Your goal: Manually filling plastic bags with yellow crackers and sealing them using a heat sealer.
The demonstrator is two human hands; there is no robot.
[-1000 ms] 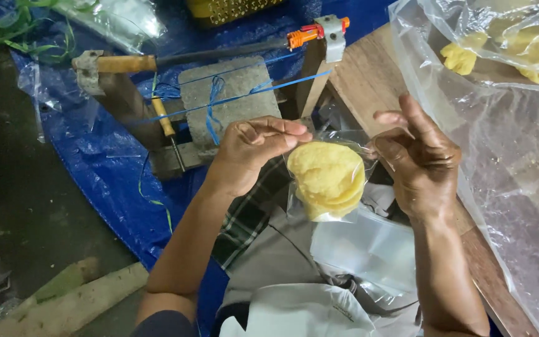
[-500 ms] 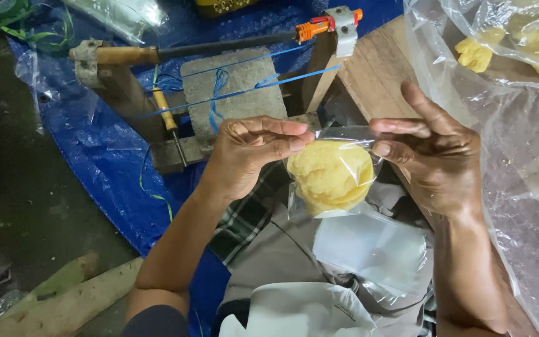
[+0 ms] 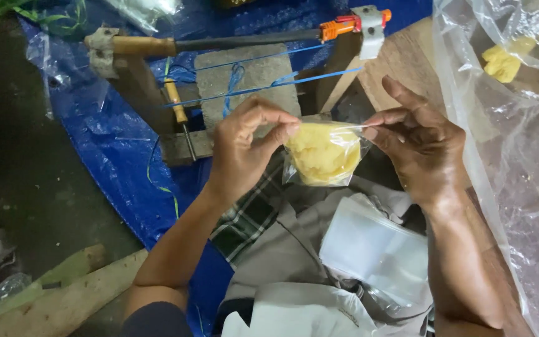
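A small clear plastic bag (image 3: 324, 154) filled with yellow food hangs between my hands, above my lap. My left hand (image 3: 244, 150) pinches the left end of the bag's top edge with thumb and forefinger. My right hand (image 3: 420, 145) pinches the right end, its other fingers spread upward. The top edge is pulled taut between the two pinches. A stack of empty clear bags (image 3: 375, 249) lies on my lap just below.
A wooden-handled tool (image 3: 219, 42) with an orange end is fixed across a wooden frame, blue strings (image 3: 263, 87) stretched under it over a grey block (image 3: 247, 81). Blue tarp (image 3: 120, 137) covers the ground. A large clear bag (image 3: 506, 112) with yellow pieces stands at the right. Wood scraps (image 3: 63, 293) lie lower left.
My hands moved apart to the bag's top corners and stretched its top edge flat. A second ago my left hand covered the top and my right hand was open beside it.
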